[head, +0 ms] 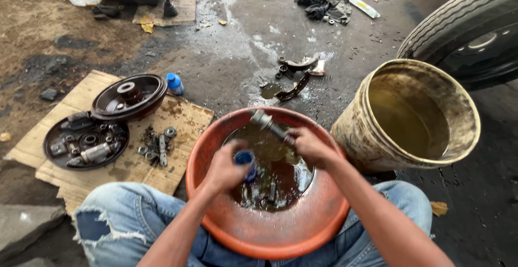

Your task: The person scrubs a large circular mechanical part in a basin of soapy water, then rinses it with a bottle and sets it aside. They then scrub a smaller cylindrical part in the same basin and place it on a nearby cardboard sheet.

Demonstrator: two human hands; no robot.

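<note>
The basin (270,229) is orange-red, its inside streaked darker with grime, and the liquid in it is murky brown. The left hand (224,167) closes round a bright blue object (244,158); the right hand (308,147) grips a dull grey metal part (268,124). The bucket (361,137) is cream, smeared brown and black, with yellowish-brown liquid inside. The jeans (116,218) are faded light blue with white frayed threads. The cardboard (135,170) is tan, blotched with dark oil. The brake drum (129,95) is rusty brown-black, the backing plate (85,140) black with grey pieces. A small bottle (174,83) is blue. The tyre (458,26) is black, ribbed in lines.
</note>
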